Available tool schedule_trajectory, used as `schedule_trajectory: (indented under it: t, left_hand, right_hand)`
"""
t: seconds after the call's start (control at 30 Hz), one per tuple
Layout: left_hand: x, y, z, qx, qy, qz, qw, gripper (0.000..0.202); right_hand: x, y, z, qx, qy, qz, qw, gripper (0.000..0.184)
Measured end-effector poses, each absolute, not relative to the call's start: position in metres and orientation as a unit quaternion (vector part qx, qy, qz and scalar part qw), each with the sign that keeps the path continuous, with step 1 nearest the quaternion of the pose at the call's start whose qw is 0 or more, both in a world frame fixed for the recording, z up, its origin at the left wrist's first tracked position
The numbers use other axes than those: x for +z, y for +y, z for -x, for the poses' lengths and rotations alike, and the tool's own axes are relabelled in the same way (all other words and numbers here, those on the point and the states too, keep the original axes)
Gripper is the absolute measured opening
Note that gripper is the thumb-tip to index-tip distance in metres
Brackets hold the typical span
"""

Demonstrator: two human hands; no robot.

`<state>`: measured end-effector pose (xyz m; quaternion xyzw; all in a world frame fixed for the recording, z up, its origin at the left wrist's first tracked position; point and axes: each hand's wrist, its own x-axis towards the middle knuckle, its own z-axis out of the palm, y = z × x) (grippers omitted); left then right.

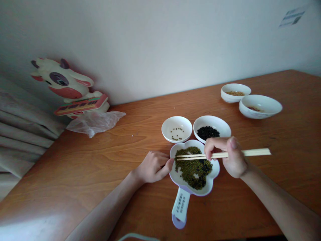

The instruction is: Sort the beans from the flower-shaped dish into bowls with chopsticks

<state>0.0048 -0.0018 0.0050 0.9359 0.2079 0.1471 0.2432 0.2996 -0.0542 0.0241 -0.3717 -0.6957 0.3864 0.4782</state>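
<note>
The right hand (pixel 234 159) is closed around a pair of wooden chopsticks (pixel 223 154), their tips lying flat across the flower-shaped dish (pixel 175 175) of mixed green and dark beans (pixel 194 169) at the middle of the counter (pixel 100 160). The left hand (pixel 154 166) is curled with its fingertips pressed to the dish's left rim, gripping nothing. From where I stand, the risk looks plain: round beans pinched between two smooth sticks could easily squirt free and roll off across the wood. The dish also has a long handle (pixel 181 207) jutting toward the person, so a nudge from the forearm might swing it round if that steadying hand lifts. The small bowl holding a few green beans (pixel 177 129) and the bowl of black beans (pixel 212 129) sit just beyond and close together, so a drop could land in the wrong one.
</note>
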Motion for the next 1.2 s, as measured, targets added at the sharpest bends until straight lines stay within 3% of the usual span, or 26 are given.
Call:
schedule_trajectory:
  t: [1.2]
  left_hand:
    - [0.0051,-0.0016,-0.0058,0.149,0.213,-0.933,0.247,0.047]
  right_hand:
    - [0.028,-0.0541,-0.2906,0.387,-0.709,0.371,0.458,0.078]
